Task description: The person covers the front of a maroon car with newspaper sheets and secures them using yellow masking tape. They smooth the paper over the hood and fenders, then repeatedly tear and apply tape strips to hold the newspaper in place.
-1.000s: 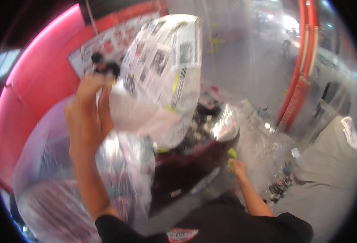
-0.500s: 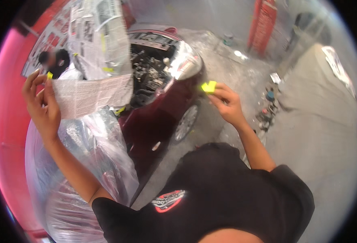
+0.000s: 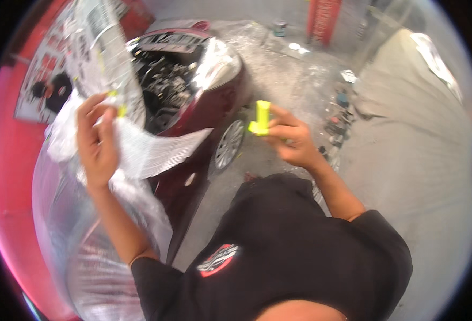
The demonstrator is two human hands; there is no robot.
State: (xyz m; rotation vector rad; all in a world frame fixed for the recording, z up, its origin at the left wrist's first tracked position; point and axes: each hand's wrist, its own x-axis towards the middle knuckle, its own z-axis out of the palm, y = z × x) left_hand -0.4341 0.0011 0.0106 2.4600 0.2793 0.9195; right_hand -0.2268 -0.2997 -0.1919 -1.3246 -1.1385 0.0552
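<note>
My left hand (image 3: pixel 98 142) pinches a loose sheet of newspaper (image 3: pixel 158 152) by its left end. The sheet's other end curls out over the dark red car's fender. Small yellow bits of masking tape (image 3: pixel 121 111) show at those fingertips. In the fingers of my right hand (image 3: pixel 295 139) is a bent strip of yellow masking tape (image 3: pixel 263 115), held up in the air above the front wheel (image 3: pixel 229 144). Beyond the left hand stands the raised hood (image 3: pixel 105 53), covered in newspaper. The car's engine bay (image 3: pixel 169 80) lies uncovered.
Clear plastic sheeting (image 3: pixel 102 246) drapes the car at the left. A grey cloth cover (image 3: pixel 412 144) spreads over something large at the right. Small cans and jars (image 3: pixel 335 125) line the floor beside it. A red post (image 3: pixel 321 21) stands at the back.
My left hand has moved right and slightly down with the newspaper, which now bends and swings toward the fender. The tape in my right hand has turned upright and shifted slightly left.
</note>
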